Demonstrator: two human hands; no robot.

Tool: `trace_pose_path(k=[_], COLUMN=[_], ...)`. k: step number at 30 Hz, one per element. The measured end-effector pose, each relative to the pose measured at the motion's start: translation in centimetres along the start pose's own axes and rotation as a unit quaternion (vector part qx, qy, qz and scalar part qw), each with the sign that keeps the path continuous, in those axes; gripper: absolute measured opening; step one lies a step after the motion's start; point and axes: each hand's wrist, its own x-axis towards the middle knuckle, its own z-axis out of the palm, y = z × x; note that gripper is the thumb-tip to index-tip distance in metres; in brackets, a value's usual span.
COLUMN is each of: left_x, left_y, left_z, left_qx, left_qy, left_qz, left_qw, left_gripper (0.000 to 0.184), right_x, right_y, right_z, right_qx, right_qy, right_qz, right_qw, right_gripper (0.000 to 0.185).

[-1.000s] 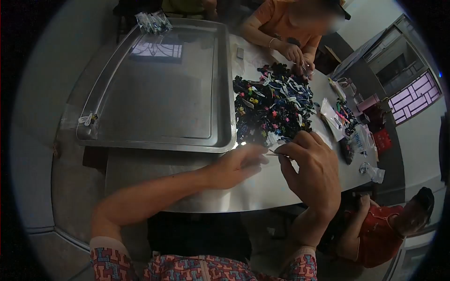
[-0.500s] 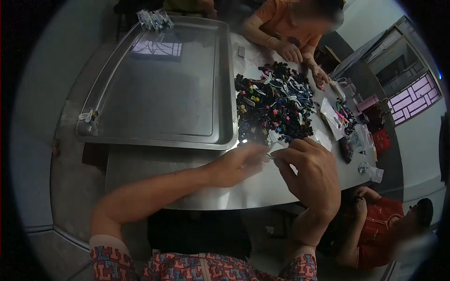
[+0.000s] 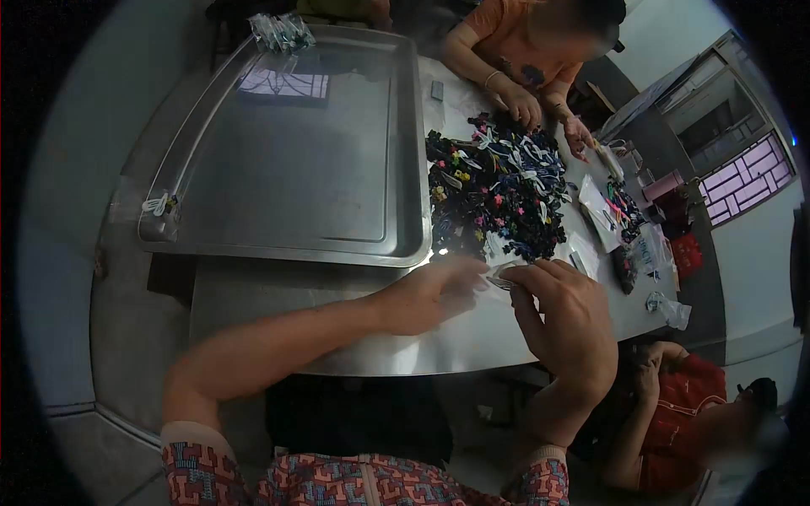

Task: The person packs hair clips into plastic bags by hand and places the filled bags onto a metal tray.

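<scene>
Pinched between the thumb and fingers of my right hand [image 3: 567, 316] is a small pale clip [image 3: 503, 277], over the near part of the table. Close by on its left is my left hand [image 3: 434, 295], its fingers blurred by motion, so I cannot make out whether they hold anything. Just beyond both hands lies a large pile of dark clips [image 3: 498, 198] with white, pink and yellow pieces among them. A big metal tray [image 3: 295, 152] is left of the pile.
Small plastic packets [image 3: 281, 35] lie at the tray's far corner, another packet [image 3: 160, 207] at its near left. Across the table [image 3: 405, 358], a person in orange [image 3: 510, 42] reaches to the pile. Bags [image 3: 650, 249] are at right; a person in red [image 3: 688, 388] is lower right.
The pale clip shows more clearly in my right hand, while my left hand stays beside it. The person across has moved one hand down onto the pile, away from the other.
</scene>
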Motion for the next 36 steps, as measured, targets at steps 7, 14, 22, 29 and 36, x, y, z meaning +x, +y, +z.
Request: trace_pose_path(k=[7, 14, 22, 29, 36], left_x=[-0.1, -0.2, 0.0, 0.0, -0.1], left_y=[-0.2, 1.3, 0.1, 0.0, 1.5], left_z=[0.1, -0.1, 0.1, 0.2, -0.2], left_qx=[0.001, 0.028, -0.027, -0.021, -0.046], left_qy=[-0.001, -0.007, 0.006, 0.018, 0.005], left_qz=[-0.013, -0.043, -0.016, 0.005, -0.061], left_qw=[1.000, 0.999, 0.999, 1.000, 0.997], left_gripper=[0.050, 0.049, 0.047, 0.044, 0.047], right_x=[-0.2, 0.4, 0.4, 1.2, 0.5], right_y=[-1.0, -0.7, -0.1, 1.0, 2.8], right_z=[0.1, 0.9, 1.3, 1.0, 0.7], right_qx=[-0.049, -0.005, 0.057, 0.149, 0.279], right_qy=[0.004, 0.014, 0.010, 0.012, 0.037], right_qz=[0.006, 0.005, 0.011, 0.037, 0.077], right_qw=[0.999, 1.000, 0.998, 0.988, 0.957], right_gripper=[0.008, 0.007, 0.012, 0.028, 0.035])
